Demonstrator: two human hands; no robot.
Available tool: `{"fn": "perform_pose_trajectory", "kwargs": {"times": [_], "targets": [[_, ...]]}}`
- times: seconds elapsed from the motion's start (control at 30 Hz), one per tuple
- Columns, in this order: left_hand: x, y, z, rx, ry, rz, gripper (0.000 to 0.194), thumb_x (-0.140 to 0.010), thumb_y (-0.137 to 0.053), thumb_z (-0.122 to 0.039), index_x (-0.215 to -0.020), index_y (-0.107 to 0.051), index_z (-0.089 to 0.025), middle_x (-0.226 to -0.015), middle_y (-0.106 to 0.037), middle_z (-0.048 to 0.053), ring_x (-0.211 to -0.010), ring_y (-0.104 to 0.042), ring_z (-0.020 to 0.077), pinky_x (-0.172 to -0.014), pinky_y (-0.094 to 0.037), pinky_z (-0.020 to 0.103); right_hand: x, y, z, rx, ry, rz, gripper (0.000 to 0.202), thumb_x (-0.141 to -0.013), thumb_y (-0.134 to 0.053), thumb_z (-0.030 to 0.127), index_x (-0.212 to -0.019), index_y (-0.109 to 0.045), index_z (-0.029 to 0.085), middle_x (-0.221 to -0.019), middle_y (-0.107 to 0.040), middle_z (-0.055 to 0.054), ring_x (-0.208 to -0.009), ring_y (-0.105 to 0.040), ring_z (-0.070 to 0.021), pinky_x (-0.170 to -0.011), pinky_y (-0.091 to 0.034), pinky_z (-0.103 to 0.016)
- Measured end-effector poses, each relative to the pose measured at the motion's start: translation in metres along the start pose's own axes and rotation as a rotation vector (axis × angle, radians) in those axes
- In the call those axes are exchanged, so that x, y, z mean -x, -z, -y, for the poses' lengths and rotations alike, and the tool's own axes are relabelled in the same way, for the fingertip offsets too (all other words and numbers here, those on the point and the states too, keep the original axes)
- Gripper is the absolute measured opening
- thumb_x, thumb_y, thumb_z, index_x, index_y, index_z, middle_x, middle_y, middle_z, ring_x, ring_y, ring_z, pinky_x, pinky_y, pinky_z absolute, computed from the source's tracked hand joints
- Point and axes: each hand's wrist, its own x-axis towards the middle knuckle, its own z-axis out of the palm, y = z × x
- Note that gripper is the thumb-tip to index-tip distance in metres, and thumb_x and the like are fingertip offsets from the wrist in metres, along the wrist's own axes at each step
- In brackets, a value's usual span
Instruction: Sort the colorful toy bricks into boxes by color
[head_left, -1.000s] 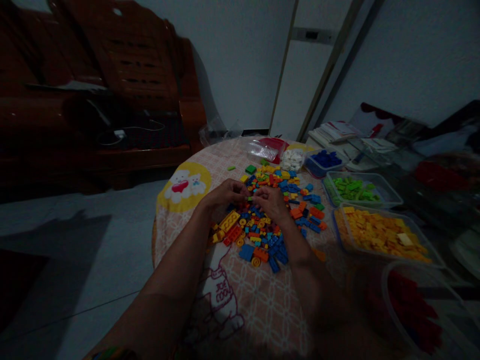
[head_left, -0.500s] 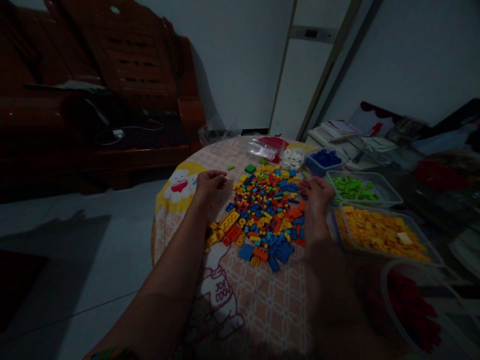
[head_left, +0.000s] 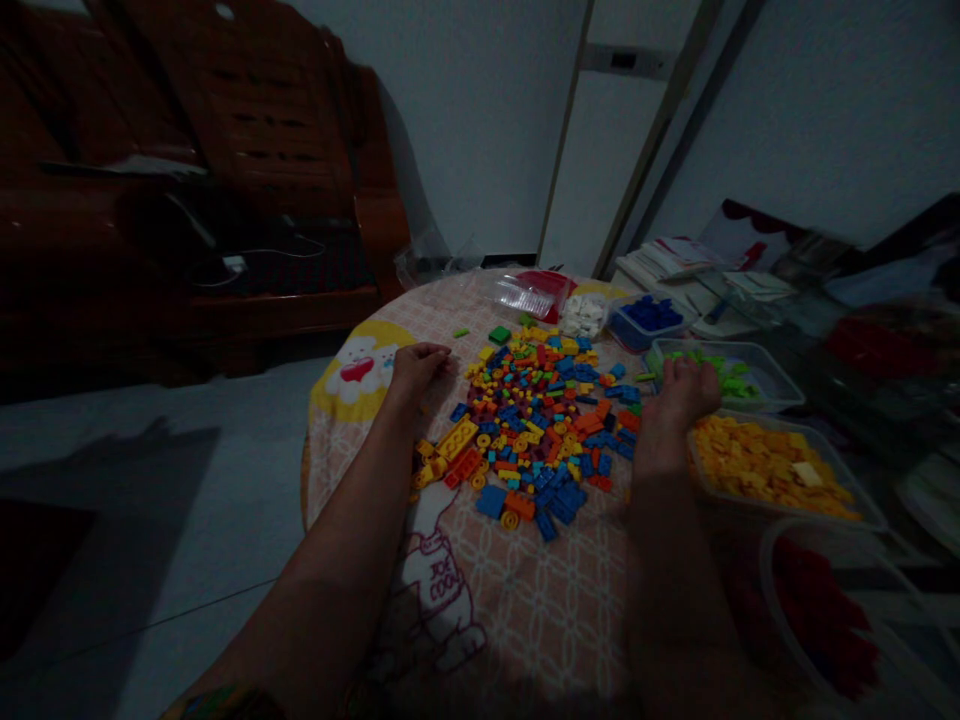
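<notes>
A loose pile of small coloured bricks [head_left: 536, 410] covers the middle of the round table. Left of the pile, my left hand [head_left: 420, 372] rests with fingers curled together; whatever is between the fingertips is too small to make out. My right hand [head_left: 684, 390] is over the near left edge of the box of light green bricks [head_left: 739, 375], its fingers bent and partly hidden, so its hold cannot be seen. Just left of that hand lies a light green brick [head_left: 645, 378]. Below it stands a box of yellow bricks [head_left: 772, 465].
Farther back are a box of blue bricks [head_left: 651, 314], white bricks [head_left: 583, 315] and a clear plastic tray [head_left: 525, 297]. A round tub of red bricks [head_left: 821, 610] stands at the lower right. A wooden bench [head_left: 285, 190] is at the left.
My right hand has moved right, from the pile's right edge to the light green box, uncovering bricks there. My left hand has hardly moved.
</notes>
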Motion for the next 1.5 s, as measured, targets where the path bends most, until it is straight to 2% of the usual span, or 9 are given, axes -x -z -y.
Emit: {"fn": "perform_pose_trajectory", "kwargs": {"times": [0.23, 0.4, 0.53, 0.7, 0.87, 1.03, 1.17, 1.37, 1.5], "targets": [[0.0, -0.003, -0.003, 0.008, 0.015, -0.006, 0.007, -0.067, -0.072, -0.016, -0.073, -0.069, -0.016, -0.06, -0.065, 0.002, -0.052, -0.058, 0.0101, -0.054, -0.049, 0.02, 0.009, -0.008, 0.011, -0.096, -0.187, 0.034, 0.015, -0.075, -0.061, 0.012, -0.088, -0.059, 0.019, -0.084, -0.067, -0.001, -0.085, -0.072, -0.0141, -0.084, -0.064, -0.034], [0.002, -0.002, -0.002, 0.014, 0.007, -0.007, 0.007, -0.067, -0.074, -0.016, -0.072, -0.069, -0.016, -0.062, -0.067, 0.003, -0.053, -0.059, 0.01, -0.053, -0.049, 0.019, 0.025, -0.01, 0.018, 0.454, -0.072, 0.261, 0.011, -0.077, -0.061, 0.019, -0.082, -0.07, 0.015, -0.06, -0.064, 0.0, -0.051, -0.064, -0.0169, -0.055, -0.059, -0.032], [0.002, -0.001, -0.002, 0.011, 0.013, -0.002, 0.007, -0.066, -0.074, -0.017, -0.072, -0.07, -0.016, -0.061, -0.066, 0.003, -0.052, -0.058, 0.0098, -0.052, -0.049, 0.018, 0.044, -0.01, 0.014, 1.061, 0.183, 0.58, 0.011, -0.078, -0.063, 0.015, -0.075, -0.074, 0.014, -0.078, -0.075, -0.014, -0.08, -0.075, -0.0295, -0.076, -0.06, -0.04], [0.001, -0.001, -0.001, -0.004, 0.015, -0.013, 0.007, -0.065, -0.073, -0.017, -0.071, -0.07, -0.017, -0.062, -0.066, 0.004, -0.052, -0.058, 0.0107, -0.051, -0.049, 0.019, 0.058, -0.011, 0.015, 1.384, 0.326, 0.595, 0.017, -0.085, -0.059, 0.01, -0.087, -0.076, 0.013, -0.101, -0.076, -0.025, -0.098, -0.074, -0.0336, -0.087, -0.057, -0.043], [-0.001, -0.002, -0.001, 0.003, 0.026, -0.026, 0.009, -0.064, -0.074, -0.015, -0.072, -0.071, -0.017, -0.064, -0.067, 0.005, -0.054, -0.059, 0.0115, -0.049, -0.049, 0.018, 0.058, -0.021, 0.022, 1.132, 0.255, 0.603, 0.014, -0.085, -0.061, 0.018, -0.075, -0.07, 0.017, -0.088, -0.077, -0.018, -0.089, -0.076, -0.0305, -0.081, -0.06, -0.04], [0.0, 0.0, 0.0, -0.02, 0.01, -0.015, 0.013, -0.063, -0.077, -0.019, -0.074, -0.07, -0.018, -0.067, -0.069, 0.004, -0.055, -0.06, 0.0118, -0.051, -0.051, 0.02, 0.069, -0.035, 0.026, 0.552, -0.246, 0.664, 0.008, -0.083, -0.061, 0.016, -0.076, -0.06, 0.018, -0.057, -0.067, 0.0, -0.045, -0.065, -0.0154, -0.043, -0.051, -0.022], [0.001, 0.002, 0.001, -0.016, -0.013, 0.008, 0.015, -0.063, -0.078, -0.021, -0.076, -0.071, -0.017, -0.067, -0.069, 0.004, -0.056, -0.06, 0.012, -0.052, -0.052, 0.021, 0.067, -0.035, 0.028, 0.225, -0.447, 0.552, 0.011, -0.079, -0.062, 0.01, -0.073, -0.055, 0.017, -0.052, -0.064, 0.001, -0.04, -0.061, -0.0122, -0.038, -0.049, -0.017], [-0.002, 0.0, 0.002, -0.002, 0.009, -0.009, 0.018, -0.061, -0.08, -0.021, -0.075, -0.07, -0.015, -0.065, -0.068, 0.004, -0.055, -0.061, 0.0126, -0.054, -0.052, 0.023, 0.018, -0.008, 0.026, -0.2, -0.234, -0.108, 0.033, -0.078, -0.056, 0.005, -0.109, -0.057, 0.016, -0.089, -0.073, -0.001, -0.084, -0.075, -0.0119, -0.082, -0.064, -0.028], [-0.005, -0.001, 0.004, -0.004, 0.005, 0.015, 0.012, -0.064, -0.077, -0.019, -0.072, -0.069, -0.015, -0.062, -0.067, 0.004, -0.052, -0.058, 0.0103, -0.053, -0.05, 0.02, -0.001, 0.005, 0.02, -0.189, -0.13, -0.151, 0.059, -0.072, -0.057, 0.005, -0.13, -0.052, 0.015, -0.124, -0.068, -0.01, -0.11, -0.071, -0.015, -0.094, -0.06, -0.035]]}}
